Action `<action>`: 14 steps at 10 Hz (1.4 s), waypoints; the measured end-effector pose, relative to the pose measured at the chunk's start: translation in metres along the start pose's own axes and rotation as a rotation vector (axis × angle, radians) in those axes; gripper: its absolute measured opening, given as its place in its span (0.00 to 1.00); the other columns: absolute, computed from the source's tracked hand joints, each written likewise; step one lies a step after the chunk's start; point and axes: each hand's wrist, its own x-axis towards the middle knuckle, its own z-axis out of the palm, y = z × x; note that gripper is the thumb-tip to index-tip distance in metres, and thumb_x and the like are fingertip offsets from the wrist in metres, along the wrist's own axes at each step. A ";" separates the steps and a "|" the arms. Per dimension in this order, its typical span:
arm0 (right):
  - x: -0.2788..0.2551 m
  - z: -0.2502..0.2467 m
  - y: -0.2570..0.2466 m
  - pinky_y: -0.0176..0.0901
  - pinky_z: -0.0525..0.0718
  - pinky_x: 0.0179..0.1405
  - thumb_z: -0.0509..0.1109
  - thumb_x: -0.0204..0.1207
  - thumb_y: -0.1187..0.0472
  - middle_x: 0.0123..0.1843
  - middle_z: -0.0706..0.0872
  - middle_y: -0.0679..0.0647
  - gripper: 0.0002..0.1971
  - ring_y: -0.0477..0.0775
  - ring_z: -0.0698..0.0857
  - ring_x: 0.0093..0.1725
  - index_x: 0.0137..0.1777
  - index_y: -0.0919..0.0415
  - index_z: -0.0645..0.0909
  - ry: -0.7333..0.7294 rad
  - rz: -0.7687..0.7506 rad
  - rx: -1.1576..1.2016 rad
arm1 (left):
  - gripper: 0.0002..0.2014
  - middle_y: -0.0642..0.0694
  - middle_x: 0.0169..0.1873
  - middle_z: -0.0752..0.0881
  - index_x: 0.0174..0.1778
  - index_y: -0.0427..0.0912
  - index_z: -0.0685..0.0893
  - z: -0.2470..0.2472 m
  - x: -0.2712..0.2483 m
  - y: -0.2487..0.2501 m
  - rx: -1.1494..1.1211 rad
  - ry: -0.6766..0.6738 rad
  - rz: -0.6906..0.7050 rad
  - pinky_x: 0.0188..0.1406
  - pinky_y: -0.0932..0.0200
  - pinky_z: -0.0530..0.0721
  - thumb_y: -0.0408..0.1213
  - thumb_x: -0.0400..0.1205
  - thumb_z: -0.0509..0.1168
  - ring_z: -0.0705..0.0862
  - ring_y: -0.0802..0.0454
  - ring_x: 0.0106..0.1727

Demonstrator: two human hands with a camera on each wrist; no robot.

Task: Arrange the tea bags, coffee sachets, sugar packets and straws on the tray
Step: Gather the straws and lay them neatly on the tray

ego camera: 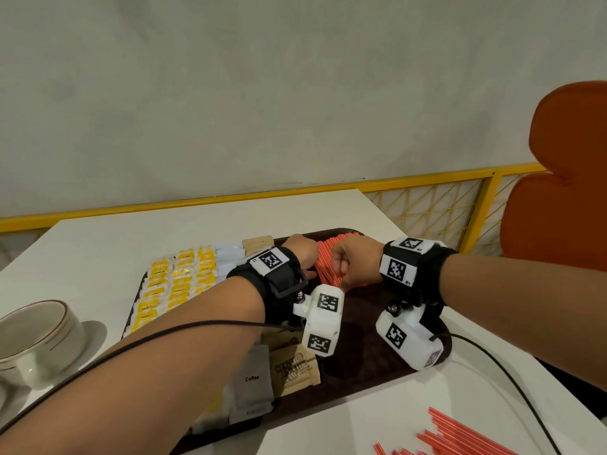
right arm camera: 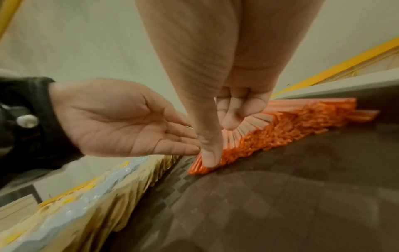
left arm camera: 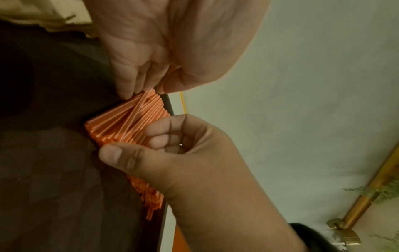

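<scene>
A pile of orange straws (ego camera: 328, 274) lies at the far right of the dark brown tray (ego camera: 361, 366). Both hands are on it. My left hand (ego camera: 302, 254) is flat, and its straight fingers (right arm camera: 179, 138) touch the left side of the straws (right arm camera: 280, 129). My right hand (ego camera: 348, 264) has its fingers curled on top of the pile, with the thumb (left arm camera: 112, 153) against the near straw ends (left arm camera: 129, 122). Rows of yellow tea bags (ego camera: 174, 284), white packets, brown sugar packets (ego camera: 295, 369) and grey coffee sachets (ego camera: 253, 385) fill the tray's left half.
Several loose straws (ego camera: 460, 435) lie on the white table at the near right. A cup on a saucer (ego camera: 36, 339) stands left of the tray. An orange chair (ego camera: 565, 192) and a yellow railing are behind. Black cables trail from both wrists.
</scene>
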 end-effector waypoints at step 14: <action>-0.025 -0.025 0.035 0.41 0.76 0.63 0.75 0.73 0.60 0.66 0.82 0.53 0.23 0.52 0.81 0.65 0.69 0.60 0.79 0.096 0.245 0.026 | 0.15 0.42 0.35 0.75 0.34 0.38 0.71 -0.021 -0.049 -0.003 -0.024 -0.046 -0.054 0.34 0.63 0.75 0.28 0.87 0.51 0.74 0.52 0.34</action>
